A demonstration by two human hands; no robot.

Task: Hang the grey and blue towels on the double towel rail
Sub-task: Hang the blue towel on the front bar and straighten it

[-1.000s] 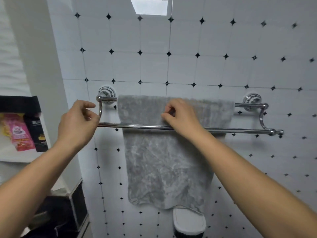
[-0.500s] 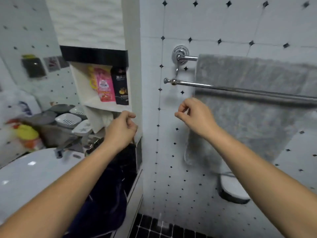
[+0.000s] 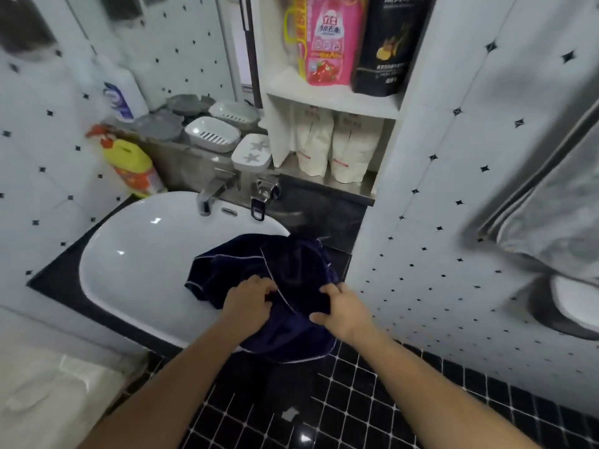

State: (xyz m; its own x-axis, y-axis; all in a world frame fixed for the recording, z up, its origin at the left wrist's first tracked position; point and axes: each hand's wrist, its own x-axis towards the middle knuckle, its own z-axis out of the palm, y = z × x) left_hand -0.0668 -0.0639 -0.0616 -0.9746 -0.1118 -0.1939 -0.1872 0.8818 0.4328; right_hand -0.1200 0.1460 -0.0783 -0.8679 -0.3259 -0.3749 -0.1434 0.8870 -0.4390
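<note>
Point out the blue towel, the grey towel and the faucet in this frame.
blue towel (image 3: 291, 264), head view, bunched fold just above the hands.
grey towel (image 3: 551, 222), head view, hanging part at the right edge, blurred.
faucet (image 3: 209, 194), head view, chrome spout over the basin.

Bare basin (image 3: 129, 254) left of blue towel (image 3: 291, 264); faucet (image 3: 210, 192), soap dishes (image 3: 212, 134) behind; tiled wall (image 3: 437, 222) right

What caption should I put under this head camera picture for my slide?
Left hand and right hand hold the blue towel at the sink; grey towel hangs at right.
</note>
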